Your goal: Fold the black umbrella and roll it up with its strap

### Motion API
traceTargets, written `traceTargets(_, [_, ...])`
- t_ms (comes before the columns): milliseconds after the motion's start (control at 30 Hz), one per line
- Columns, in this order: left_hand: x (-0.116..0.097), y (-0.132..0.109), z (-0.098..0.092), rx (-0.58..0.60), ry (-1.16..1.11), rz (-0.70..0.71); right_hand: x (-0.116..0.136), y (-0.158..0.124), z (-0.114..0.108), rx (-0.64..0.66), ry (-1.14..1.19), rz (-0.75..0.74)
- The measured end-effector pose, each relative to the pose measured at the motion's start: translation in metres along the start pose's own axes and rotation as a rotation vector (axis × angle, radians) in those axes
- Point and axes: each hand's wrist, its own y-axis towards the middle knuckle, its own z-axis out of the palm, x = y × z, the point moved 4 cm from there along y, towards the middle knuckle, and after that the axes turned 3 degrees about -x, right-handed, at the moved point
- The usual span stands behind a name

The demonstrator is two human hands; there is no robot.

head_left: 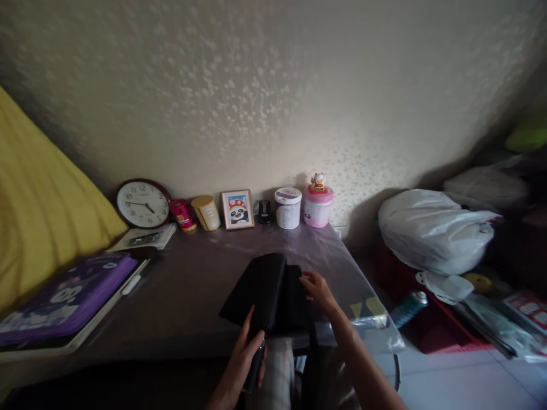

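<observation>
Left hand (pixel 243 357) clenched round slim black object (pixel 255 367)
Right hand (pixel 318 287), fingers loose, touches soft folded black bag (pixel 260 290) on glossy table (pixel 192 296).

Black folded cloth (pixel 262 290), purple panda-print book (pixel 64 299), yellow curtain (pixel 38 210), pink jar (pixel 317 208), speckled beige wallpaper (pixel 256 85).

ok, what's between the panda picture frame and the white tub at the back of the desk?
One small black object stands between the panda frame and the white tub, by the wall. The head view shows it, but it is too small to identify.
</observation>
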Motion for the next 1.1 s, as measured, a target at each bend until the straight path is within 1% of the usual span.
traceTargets(67, [0.001,0.001,-0.003,-0.012,-0.019,0.010,-0.001,0.001,0.000,-0.020,-0.047,-0.014])
traceTargets(167, [0.003,0.001,-0.006,0.001,-0.068,-0.031,0.000,-0.001,-0.001,-0.055,-0.144,-0.052])
traceTargets(233, [0.003,0.000,-0.007,0.007,-0.101,-0.046,0.004,-0.004,-0.002,-0.102,-0.202,-0.088])
traceTargets(300, [0.002,-0.001,-0.008,0.017,-0.121,-0.041,0.013,-0.008,0.000,-0.155,-0.298,-0.212])
traceTargets(367, [0.002,-0.001,-0.009,0.033,-0.141,-0.032,0.025,-0.013,0.006,-0.151,-0.426,-0.404])
traceTargets(433, [0.003,0.001,-0.011,0.061,-0.181,-0.033,0.031,-0.017,0.014,-0.084,-0.536,-0.554])
traceTargets(467, [0.004,0.002,-0.012,0.075,-0.209,-0.038,0.030,-0.019,0.017,-0.044,-0.567,-0.582])
traceTargets(567, [0.009,0.008,-0.019,0.103,-0.298,-0.061,0.024,-0.023,0.021,0.040,-0.645,-0.594])
traceTargets(633, [0.011,0.012,-0.023,0.121,-0.344,-0.072,0.022,-0.026,0.020,0.072,-0.683,-0.600])
traceTargets(767, [0.012,0.015,-0.026,0.150,-0.388,-0.076,0.031,-0.028,0.018,0.042,-0.670,-0.658])
traceTargets(833, [0.011,0.015,-0.027,0.152,-0.392,-0.075,0.036,-0.032,0.025,0.078,-0.650,-0.712])
traceTargets(900, [0.011,0.015,-0.028,0.158,-0.393,-0.080,0.036,-0.044,0.034,0.157,-0.657,-0.750])
traceTargets(1000, [0.012,0.015,-0.030,0.162,-0.390,-0.089,0.034,-0.071,0.044,0.268,-0.653,-0.799])
traceTargets(1033, [0.012,0.015,-0.030,0.160,-0.390,-0.090,0.035,-0.081,0.045,0.319,-0.626,-0.819])
traceTargets(1100, [0.013,0.016,-0.031,0.155,-0.390,-0.087,0.038,-0.097,0.046,0.463,-0.536,-0.836])
